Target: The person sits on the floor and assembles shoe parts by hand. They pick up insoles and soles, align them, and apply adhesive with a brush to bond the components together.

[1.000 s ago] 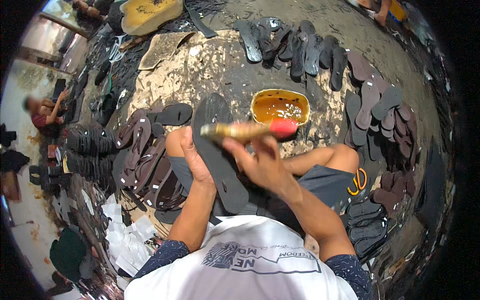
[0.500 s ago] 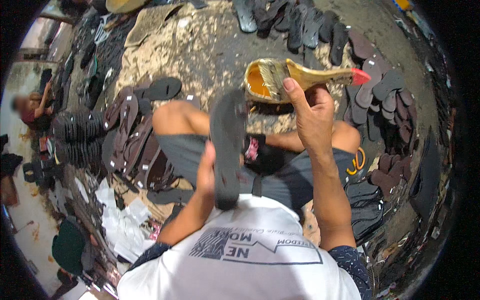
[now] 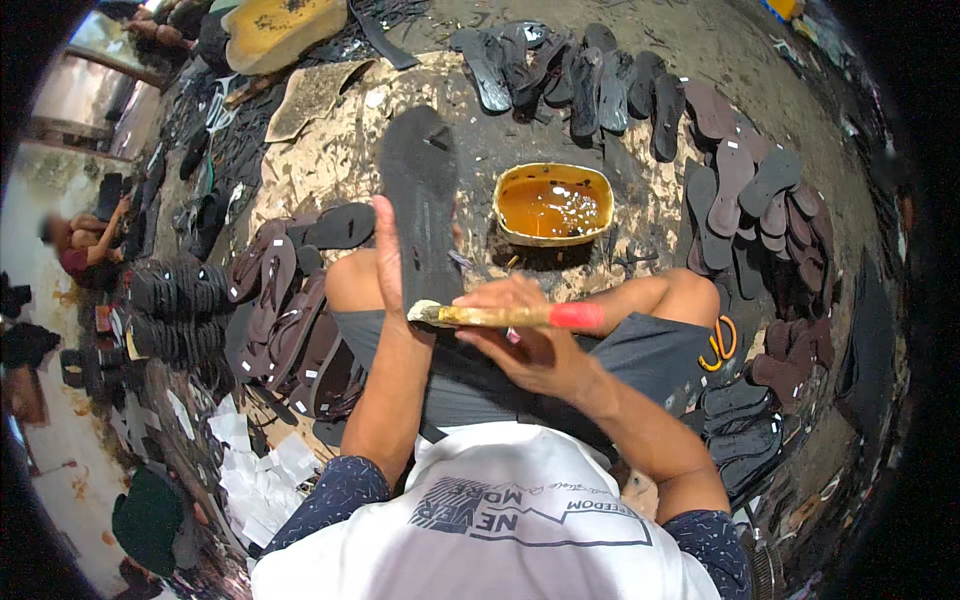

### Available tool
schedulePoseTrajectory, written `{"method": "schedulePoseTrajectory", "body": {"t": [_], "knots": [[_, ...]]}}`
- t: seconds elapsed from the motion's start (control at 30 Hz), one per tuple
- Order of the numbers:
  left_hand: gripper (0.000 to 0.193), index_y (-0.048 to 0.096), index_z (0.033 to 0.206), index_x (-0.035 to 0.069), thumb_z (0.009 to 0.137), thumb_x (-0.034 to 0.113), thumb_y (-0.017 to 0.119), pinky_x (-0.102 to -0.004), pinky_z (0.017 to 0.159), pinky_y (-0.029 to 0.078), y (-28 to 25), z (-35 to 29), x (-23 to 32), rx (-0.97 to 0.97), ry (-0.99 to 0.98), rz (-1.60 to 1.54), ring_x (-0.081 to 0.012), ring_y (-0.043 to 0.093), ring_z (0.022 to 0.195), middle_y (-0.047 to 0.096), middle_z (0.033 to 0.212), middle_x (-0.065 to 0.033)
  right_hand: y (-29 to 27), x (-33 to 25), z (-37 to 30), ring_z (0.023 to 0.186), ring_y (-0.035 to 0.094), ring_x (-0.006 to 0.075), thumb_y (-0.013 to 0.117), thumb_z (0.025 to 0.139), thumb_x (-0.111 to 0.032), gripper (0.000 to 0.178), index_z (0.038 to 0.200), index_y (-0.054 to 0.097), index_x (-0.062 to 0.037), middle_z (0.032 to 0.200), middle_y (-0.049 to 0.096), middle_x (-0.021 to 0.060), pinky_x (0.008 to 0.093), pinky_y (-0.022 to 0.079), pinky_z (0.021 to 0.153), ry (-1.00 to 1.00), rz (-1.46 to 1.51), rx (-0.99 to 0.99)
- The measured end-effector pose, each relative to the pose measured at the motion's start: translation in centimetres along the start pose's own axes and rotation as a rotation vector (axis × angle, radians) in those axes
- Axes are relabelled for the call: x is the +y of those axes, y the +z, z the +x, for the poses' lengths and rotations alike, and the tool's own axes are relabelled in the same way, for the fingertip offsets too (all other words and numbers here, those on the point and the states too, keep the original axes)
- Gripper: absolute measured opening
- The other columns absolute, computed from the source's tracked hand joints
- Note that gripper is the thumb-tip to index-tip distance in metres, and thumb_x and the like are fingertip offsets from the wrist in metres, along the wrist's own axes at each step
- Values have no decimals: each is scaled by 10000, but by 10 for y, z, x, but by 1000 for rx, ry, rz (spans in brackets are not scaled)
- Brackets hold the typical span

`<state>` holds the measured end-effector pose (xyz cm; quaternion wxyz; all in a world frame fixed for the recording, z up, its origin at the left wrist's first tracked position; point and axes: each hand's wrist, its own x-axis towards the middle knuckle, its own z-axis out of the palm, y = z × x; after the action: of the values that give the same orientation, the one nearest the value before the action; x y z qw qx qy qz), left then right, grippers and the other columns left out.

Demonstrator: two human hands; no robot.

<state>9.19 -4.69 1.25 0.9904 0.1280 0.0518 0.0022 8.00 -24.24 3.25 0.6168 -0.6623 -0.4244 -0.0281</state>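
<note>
My left hand (image 3: pixel 389 265) grips a dark grey sandal sole (image 3: pixel 422 185) by its edge, thumb along the left side. It is held upright over my crossed legs. In my right hand (image 3: pixel 535 355) is a flat paintbrush (image 3: pixel 490 316) with a wooden handle and a red end. Its pale, wet-looking bristles touch or nearly touch the lower end of the sole; I cannot tell which. Beyond my hands, a yellowish tub (image 3: pixel 552 241) stands on the floor, holding amber liquid, likely glue. The fingers of my left hand behind the sole are hidden.
Brown and black soles (image 3: pixel 300 290) pile up beside my left knee. More soles (image 3: pixel 735 185) lie on the right, with others (image 3: pixel 600 85) in a row at the far side. Scissors (image 3: pixel 717 344) with orange handles rest near my right knee. Another person (image 3: pixel 85 245) sits far left.
My right hand has brought the brush from over the tub down and left to the sole's lower end, uncovering the tub. My left hand has moved the sole up and slightly left.
</note>
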Motion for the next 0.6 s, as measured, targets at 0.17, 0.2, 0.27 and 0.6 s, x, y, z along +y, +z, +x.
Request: {"method": "schedulePoseTrajectory", "body": {"t": [0.17, 0.2, 0.27, 0.6], "knots": [[655, 561, 1373, 56, 1008, 595, 493, -476, 1040, 514, 23, -15, -54, 88, -61, -220, -296, 632, 1203, 622, 1347, -183, -45, 44, 87, 872, 569, 326, 749, 795, -176, 308, 1086, 678, -107, 987, 644, 118, 451, 420, 738, -224, -379, -51], [675, 559, 1373, 46, 1002, 605, 494, -480, 1044, 510, 29, -14, -46, 2, -163, -197, -300, 628, 1208, 617, 1351, -189, -47, 44, 94, 875, 569, 326, 744, 800, -174, 303, 1087, 677, -105, 1003, 643, 123, 447, 419, 738, -283, -359, -95], [690, 576, 1342, 28, 994, 619, 496, -464, 978, 537, 32, -8, -24, -71, -278, -105, -308, 652, 1126, 640, 1286, -195, -34, 26, 64, 889, 580, 324, 750, 794, -177, 328, 1109, 685, -113, 1007, 644, 108, 446, 424, 736, -194, -265, -135], [584, 592, 1352, 58, 1024, 530, 490, -428, 983, 523, -22, 151, -119, 142, -226, 375, -281, 671, 1061, 686, 1238, -158, -123, -54, -10, 1062, 603, 253, 742, 873, -44, 333, 1193, 649, -51, 1115, 670, 82, 394, 447, 958, 372, -175, 8]]}}
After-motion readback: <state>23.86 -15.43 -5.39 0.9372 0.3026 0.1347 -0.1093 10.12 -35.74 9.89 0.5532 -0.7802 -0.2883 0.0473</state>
